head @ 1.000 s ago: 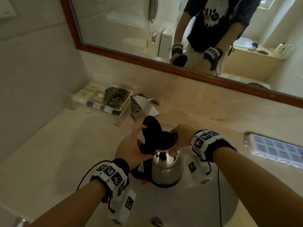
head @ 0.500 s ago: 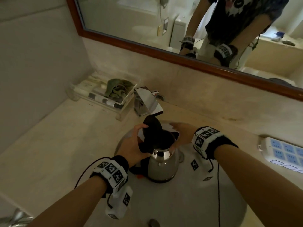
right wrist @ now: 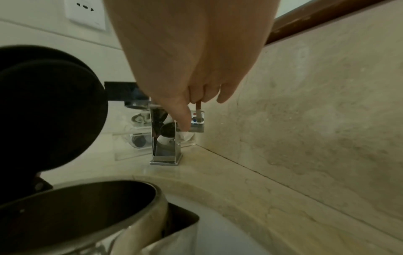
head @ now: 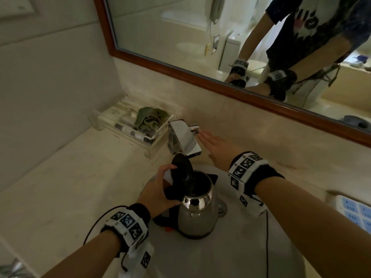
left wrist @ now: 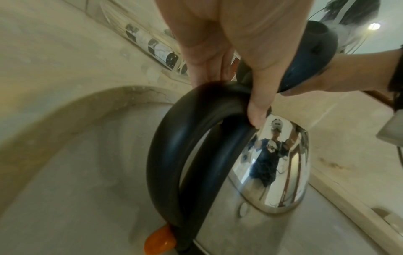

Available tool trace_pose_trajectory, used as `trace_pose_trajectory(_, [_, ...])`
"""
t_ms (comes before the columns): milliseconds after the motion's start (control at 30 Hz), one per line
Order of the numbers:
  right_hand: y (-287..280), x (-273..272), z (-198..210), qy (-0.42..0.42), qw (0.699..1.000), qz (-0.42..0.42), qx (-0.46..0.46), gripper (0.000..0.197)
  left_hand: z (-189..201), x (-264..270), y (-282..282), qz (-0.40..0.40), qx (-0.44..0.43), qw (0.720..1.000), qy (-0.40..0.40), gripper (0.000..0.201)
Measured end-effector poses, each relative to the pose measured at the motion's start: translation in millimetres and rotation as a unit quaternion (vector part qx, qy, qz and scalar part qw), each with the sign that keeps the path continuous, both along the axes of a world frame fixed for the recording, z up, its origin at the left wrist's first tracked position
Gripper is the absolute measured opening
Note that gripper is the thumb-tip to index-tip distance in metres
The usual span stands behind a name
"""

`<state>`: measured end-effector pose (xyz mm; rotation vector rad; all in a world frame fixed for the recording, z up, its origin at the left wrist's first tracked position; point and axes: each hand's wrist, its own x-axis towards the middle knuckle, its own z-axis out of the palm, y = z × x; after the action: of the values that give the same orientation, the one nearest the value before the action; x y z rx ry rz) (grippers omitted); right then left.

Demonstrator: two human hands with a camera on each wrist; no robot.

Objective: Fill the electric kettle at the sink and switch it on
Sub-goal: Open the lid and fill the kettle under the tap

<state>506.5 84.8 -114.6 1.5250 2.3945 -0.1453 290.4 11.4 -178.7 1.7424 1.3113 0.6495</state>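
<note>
A steel electric kettle [head: 197, 213] stands in the sink basin [head: 220, 257], its black lid [head: 181, 167] tipped up and open below the chrome faucet spout [head: 184, 139]. My left hand [head: 160, 187] grips the top of the black handle [left wrist: 174, 155], thumb curled over it. An orange switch [left wrist: 160, 239] shows at the handle's foot. My right hand [head: 212, 143] stretches flat past the spout, and its fingertips reach the small faucet lever [right wrist: 197, 119]. The kettle's open mouth [right wrist: 87, 207] looks dark; no water is visible.
A clear tray [head: 128, 125] with small toiletry bottles and a green cloth [head: 151, 117] sits left of the faucet. A blue-and-white pack [head: 353, 211] lies on the counter at the right. A wood-framed mirror [head: 200, 77] runs above the backsplash. A wall socket [right wrist: 87, 13] is on the left wall.
My right hand has left the kettle's rim and moved up and away to the faucet lever. The left hand keeps hold of the handle, and the kettle stays in the basin.
</note>
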Motion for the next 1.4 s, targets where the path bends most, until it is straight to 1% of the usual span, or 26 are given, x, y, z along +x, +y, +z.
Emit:
trace_pose_trajectory(133, [9,11,0,0.003,1.000,-0.010,-0.027,0.078,1,0,0,0.014,-0.018,1.000,-0.008,0.083])
trace_pose_trajectory(267, [20,18,3,-0.006,0.998,-0.009,-0.057,0.081,0,-2,1,0.041,-0.036,0.999,-0.002,0.086])
trace_pose_trajectory(333, [18,21,2,0.012,0.999,-0.002,-0.051,0.081,0,-1,2,0.042,-0.032,0.999,-0.001,0.086])
trace_pose_trajectory(433, [5,27,-6,0.069,0.997,0.007,-0.020,0.078,2,2,4,0.040,-0.022,0.999,0.003,0.087])
trace_pose_trajectory(500, [-12,33,-13,0.095,0.995,0.000,-0.037,0.077,1,4,4,0.034,-0.019,0.999,0.010,0.088])
trace_pose_trajectory(633, [-45,37,-25,0.144,0.976,-0.067,-0.149,0.108,0,7,4,0.033,-0.026,0.999,0.006,0.088])
trace_pose_trajectory(733, [-50,30,-31,0.156,0.967,-0.093,-0.179,0.117,-3,8,4,0.037,-0.027,0.999,0.013,0.091])
trace_pose_trajectory(833, [-47,22,-40,0.147,0.971,-0.084,-0.167,0.119,-2,8,4,0.038,-0.026,0.999,0.014,0.091])
trace_pose_trajectory(966, [-46,20,-50,0.164,0.974,-0.069,-0.141,0.117,0,7,4,0.042,-0.030,0.999,0.016,0.091])
trace_pose_trajectory(1200, [-47,18,-48,0.201,0.966,-0.081,-0.139,0.112,-3,6,7,0.038,-0.026,0.998,0.030,0.094])
trace_pose_trajectory(1400, [-51,16,-42,0.186,0.969,-0.084,-0.138,0.109,-3,7,4,0.032,-0.014,0.999,0.025,0.091])
